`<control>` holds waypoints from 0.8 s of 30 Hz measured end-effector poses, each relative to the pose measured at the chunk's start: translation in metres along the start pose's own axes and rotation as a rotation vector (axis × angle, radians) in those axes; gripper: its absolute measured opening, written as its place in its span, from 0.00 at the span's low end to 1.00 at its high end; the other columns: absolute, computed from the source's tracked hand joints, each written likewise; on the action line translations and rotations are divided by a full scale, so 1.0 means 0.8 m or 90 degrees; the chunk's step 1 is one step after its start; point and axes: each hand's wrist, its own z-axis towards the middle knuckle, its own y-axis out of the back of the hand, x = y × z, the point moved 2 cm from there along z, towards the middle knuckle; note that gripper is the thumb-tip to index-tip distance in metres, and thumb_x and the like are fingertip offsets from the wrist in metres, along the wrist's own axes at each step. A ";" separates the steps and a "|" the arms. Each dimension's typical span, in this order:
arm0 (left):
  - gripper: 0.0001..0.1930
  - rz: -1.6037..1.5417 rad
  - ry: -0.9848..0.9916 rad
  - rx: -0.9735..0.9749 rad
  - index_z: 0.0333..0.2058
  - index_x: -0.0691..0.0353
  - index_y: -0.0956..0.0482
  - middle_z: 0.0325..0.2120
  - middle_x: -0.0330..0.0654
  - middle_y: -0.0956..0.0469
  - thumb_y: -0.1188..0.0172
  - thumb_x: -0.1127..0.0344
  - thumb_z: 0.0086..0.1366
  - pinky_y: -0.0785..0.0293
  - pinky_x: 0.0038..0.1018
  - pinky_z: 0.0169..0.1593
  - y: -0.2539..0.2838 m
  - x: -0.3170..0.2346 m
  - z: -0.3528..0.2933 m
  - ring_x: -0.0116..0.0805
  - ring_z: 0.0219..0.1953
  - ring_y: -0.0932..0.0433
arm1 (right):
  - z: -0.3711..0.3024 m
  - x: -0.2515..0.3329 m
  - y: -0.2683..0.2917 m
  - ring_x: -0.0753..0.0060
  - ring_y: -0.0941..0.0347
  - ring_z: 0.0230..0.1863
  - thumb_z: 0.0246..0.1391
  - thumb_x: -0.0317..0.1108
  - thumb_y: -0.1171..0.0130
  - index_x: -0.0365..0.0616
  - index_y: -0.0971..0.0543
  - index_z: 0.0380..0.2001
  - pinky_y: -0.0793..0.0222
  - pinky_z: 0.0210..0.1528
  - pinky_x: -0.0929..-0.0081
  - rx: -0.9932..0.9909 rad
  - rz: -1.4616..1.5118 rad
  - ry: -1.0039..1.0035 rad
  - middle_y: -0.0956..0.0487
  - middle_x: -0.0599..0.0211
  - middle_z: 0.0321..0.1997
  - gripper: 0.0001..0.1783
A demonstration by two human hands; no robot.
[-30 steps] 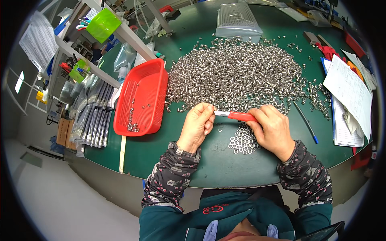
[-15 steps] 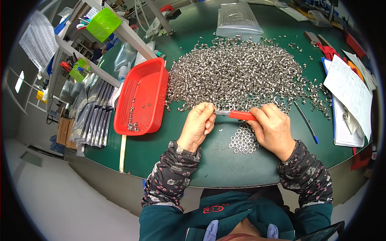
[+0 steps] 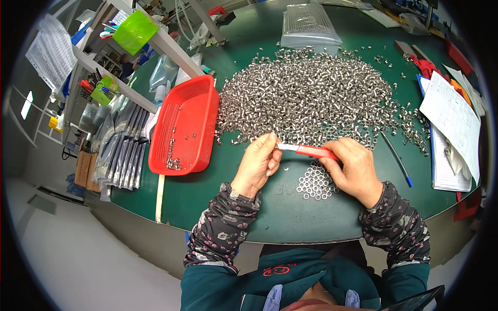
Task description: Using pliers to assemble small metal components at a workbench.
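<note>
My right hand (image 3: 355, 168) is closed round the red handle of a utility knife (image 3: 316, 152), its blade toward the left. At the blade's tip, my left hand (image 3: 257, 161) pinches something small between thumb and forefinger; the fingers hide what it is. Just beyond both hands spreads a large heap of small shiny metal rings (image 3: 306, 93), like short sleeves. A flat patch of rings standing on end (image 3: 315, 182) lies below the knife, near my right hand.
A red plastic basket (image 3: 199, 140) with some metal rings inside stands left of the heap. On the right lie a blue pen (image 3: 398, 160) and a clipboard with papers (image 3: 450, 122). Bagged parts (image 3: 122, 158) are stacked at the left; a plastic-wrapped pack (image 3: 311, 26) lies behind the heap.
The knife has tilted and turned slightly, so its blade now looks brighter. Both hands keep their grip in nearly the same place, and the whole view has shifted a little.
</note>
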 end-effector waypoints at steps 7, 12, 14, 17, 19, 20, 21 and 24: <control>0.17 -0.004 0.027 -0.001 0.26 0.60 0.32 0.15 0.34 0.36 0.58 0.55 0.68 0.48 0.14 0.12 -0.003 -0.004 -0.002 0.18 0.12 0.43 | 0.001 -0.007 0.007 0.60 0.33 0.25 0.42 0.31 0.40 0.41 0.26 0.29 0.37 0.27 0.67 -0.077 0.018 -0.048 0.29 0.63 0.23 0.09; 0.15 -0.022 0.014 -0.002 0.27 0.59 0.31 0.15 0.32 0.34 0.54 0.54 0.66 0.47 0.13 0.13 0.002 -0.004 -0.002 0.17 0.13 0.40 | 0.002 -0.004 0.006 0.59 0.33 0.26 0.39 0.28 0.40 0.39 0.25 0.30 0.37 0.28 0.68 -0.049 0.012 -0.023 0.29 0.61 0.24 0.10; 0.13 -0.027 -0.005 -0.010 0.28 0.58 0.31 0.17 0.32 0.33 0.53 0.55 0.65 0.45 0.13 0.14 0.004 -0.004 -0.001 0.17 0.14 0.39 | 0.003 -0.004 0.005 0.63 0.33 0.28 0.39 0.31 0.39 0.42 0.25 0.29 0.36 0.29 0.68 0.002 -0.026 0.021 0.29 0.65 0.25 0.11; 0.12 -0.024 -0.032 -0.021 0.30 0.58 0.30 0.19 0.32 0.33 0.52 0.57 0.65 0.45 0.14 0.15 0.007 -0.004 0.001 0.17 0.15 0.39 | 0.001 0.003 0.005 0.64 0.32 0.28 0.38 0.32 0.39 0.42 0.25 0.29 0.36 0.28 0.69 0.019 -0.013 0.052 0.30 0.66 0.24 0.11; 0.11 -0.025 -0.040 -0.026 0.30 0.59 0.30 0.20 0.34 0.32 0.53 0.58 0.66 0.45 0.13 0.15 0.007 -0.006 0.001 0.18 0.15 0.39 | 0.001 0.009 0.007 0.66 0.33 0.28 0.37 0.32 0.38 0.43 0.24 0.29 0.36 0.26 0.71 -0.002 -0.003 0.064 0.31 0.68 0.23 0.12; 0.11 -0.025 -0.048 -0.030 0.31 0.60 0.30 0.21 0.35 0.32 0.55 0.59 0.67 0.45 0.13 0.14 0.007 -0.008 0.002 0.19 0.15 0.40 | -0.001 0.011 0.002 0.66 0.33 0.27 0.35 0.31 0.37 0.43 0.24 0.30 0.36 0.26 0.71 0.078 -0.046 0.122 0.30 0.68 0.24 0.13; 0.11 -0.023 -0.049 -0.029 0.31 0.60 0.30 0.21 0.35 0.32 0.55 0.59 0.67 0.45 0.13 0.14 0.007 -0.008 0.002 0.19 0.15 0.40 | -0.004 0.011 -0.004 0.66 0.33 0.26 0.33 0.29 0.36 0.43 0.23 0.30 0.36 0.26 0.71 0.158 -0.090 0.179 0.29 0.68 0.24 0.15; 0.10 -0.009 -0.069 -0.019 0.32 0.60 0.29 0.23 0.36 0.31 0.54 0.60 0.66 0.44 0.13 0.14 0.010 -0.006 0.002 0.18 0.16 0.39 | -0.004 0.016 0.001 0.69 0.34 0.26 0.33 0.30 0.36 0.44 0.24 0.29 0.36 0.25 0.73 0.102 -0.068 0.164 0.31 0.70 0.23 0.14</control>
